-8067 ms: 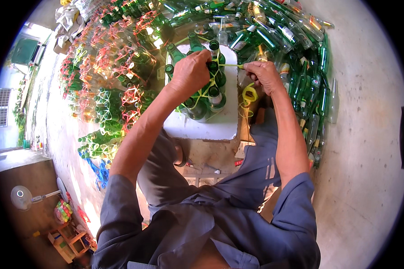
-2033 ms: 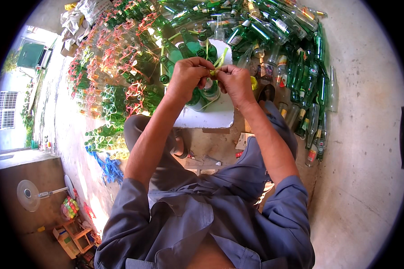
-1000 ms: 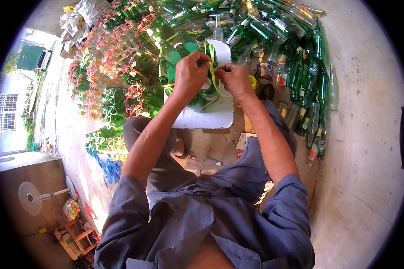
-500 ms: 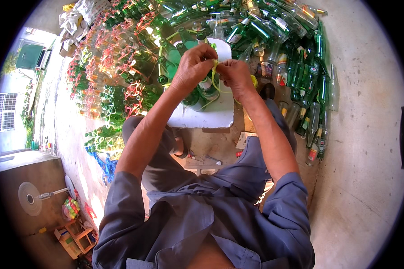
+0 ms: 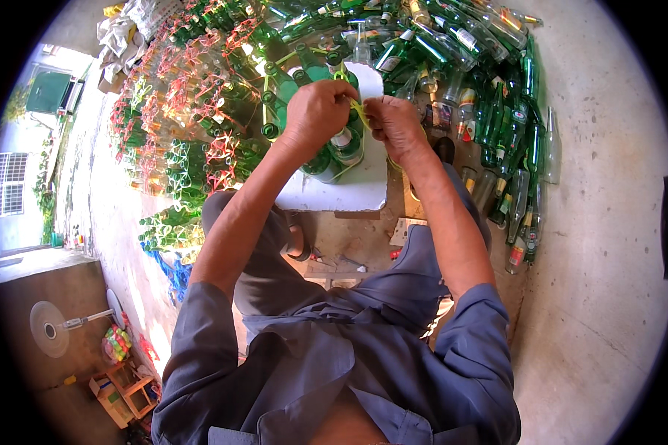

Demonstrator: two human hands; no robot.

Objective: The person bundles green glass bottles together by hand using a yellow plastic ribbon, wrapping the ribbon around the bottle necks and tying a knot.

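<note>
My left hand (image 5: 318, 111) and my right hand (image 5: 393, 126) meet close together above a cluster of upright green glass bottles (image 5: 332, 152). Both pinch a thin yellow-green strap (image 5: 358, 111) that runs between them and loops around the bottle necks. The bottles stand on a white foam board (image 5: 349, 189) in front of my knees. My fingers hide the strap's ends.
Bundles of green bottles tied with red and yellow straps (image 5: 193, 141) lie at the left. Loose green and clear bottles (image 5: 497, 111) are piled at the back and right. A standing fan (image 5: 52, 326) and small wooden crates (image 5: 122, 386) sit at the lower left on concrete floor (image 5: 594, 282).
Both hands have drawn together over the bottle cluster and shifted slightly back, working the yellow-green strap. Eight seconds ago they were apart with the strap stretched between them.
</note>
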